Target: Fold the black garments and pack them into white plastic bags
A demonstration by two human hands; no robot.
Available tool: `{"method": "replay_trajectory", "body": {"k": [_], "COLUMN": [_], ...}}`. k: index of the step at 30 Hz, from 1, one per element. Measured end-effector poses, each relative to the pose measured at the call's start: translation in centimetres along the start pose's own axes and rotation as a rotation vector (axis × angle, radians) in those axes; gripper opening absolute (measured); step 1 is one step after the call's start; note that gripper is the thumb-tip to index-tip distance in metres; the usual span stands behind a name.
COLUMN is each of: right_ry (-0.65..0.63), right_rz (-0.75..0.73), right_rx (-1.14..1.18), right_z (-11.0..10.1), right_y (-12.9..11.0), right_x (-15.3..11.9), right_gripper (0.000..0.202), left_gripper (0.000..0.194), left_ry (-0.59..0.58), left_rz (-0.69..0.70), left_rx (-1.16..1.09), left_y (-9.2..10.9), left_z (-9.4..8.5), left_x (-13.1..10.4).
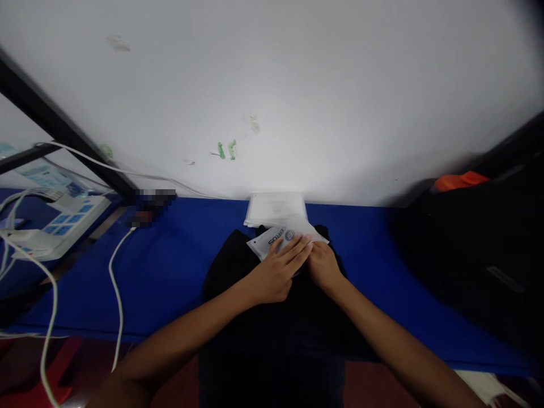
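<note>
A frosted plastic bag [278, 233] with dark printed lettering and a round logo lies slantwise over a black, fabric-like item [229, 263] in front of me. My left hand [280, 269] reaches across the bag palm down, its fingers long over the near part and their tips against my right hand; the thumb is partly hidden. My right hand [323, 263] is closed at the bag's right edge, fingers curled in and mostly covered by the left. What is inside the bag, if anything, cannot be made out. Behind it lies a stack of similar pale bags [276, 205].
The blue tabletop [170, 283] meets a white wall [340, 113]. On the left are a power strip [76, 224], white cables [117, 277] and a blurred-out dark object [151, 208]. A large black bag-like bulk [471, 260] with an orange piece [461, 181] stands right.
</note>
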State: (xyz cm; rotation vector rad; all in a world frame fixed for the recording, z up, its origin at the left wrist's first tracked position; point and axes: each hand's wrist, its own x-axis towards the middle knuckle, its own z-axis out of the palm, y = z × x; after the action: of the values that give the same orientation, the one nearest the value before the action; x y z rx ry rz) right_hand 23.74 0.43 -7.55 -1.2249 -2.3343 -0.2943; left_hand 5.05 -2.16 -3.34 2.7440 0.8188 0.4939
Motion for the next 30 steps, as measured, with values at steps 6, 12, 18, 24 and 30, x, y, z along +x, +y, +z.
{"method": "replay_trajectory", "body": {"k": [6,12,18,24,30], "right_ry": [-0.112,-0.220,-0.122,0.208,0.063], "right_rz": [0.019,0.062,0.046,-0.235,-0.276], "right_rx": [-0.043,-0.062,-0.012,0.225,0.311], "right_z": [-0.4,-1.3,-3.1,-4.2,-3.4], "right_y": [-0.2,0.0,0.4,0.2,-0.5], "right_x": [0.0,0.2,0.6,1.0,0.7], "right_gripper": [0.027,0.023,0.021,0.022,0.024], "left_gripper": [0.105,0.095,0.050,0.018,0.020], "left_ry": [-0.025,-0.071,0.191,0.594,0.565], "left_rz": [0.010,0.101,0.181,0.165,0.212], "left_rx": [-0.023,-0.025,0.025,-0.111,-0.111], "left_y": [-0.2,-1.2,-3.0,-3.2,-2.4], "left_z": [-0.2,-1.6,-1.8,-1.1,-0.8], "left_x": [0.0,-0.1,-1.8,-2.9,-2.7]}}
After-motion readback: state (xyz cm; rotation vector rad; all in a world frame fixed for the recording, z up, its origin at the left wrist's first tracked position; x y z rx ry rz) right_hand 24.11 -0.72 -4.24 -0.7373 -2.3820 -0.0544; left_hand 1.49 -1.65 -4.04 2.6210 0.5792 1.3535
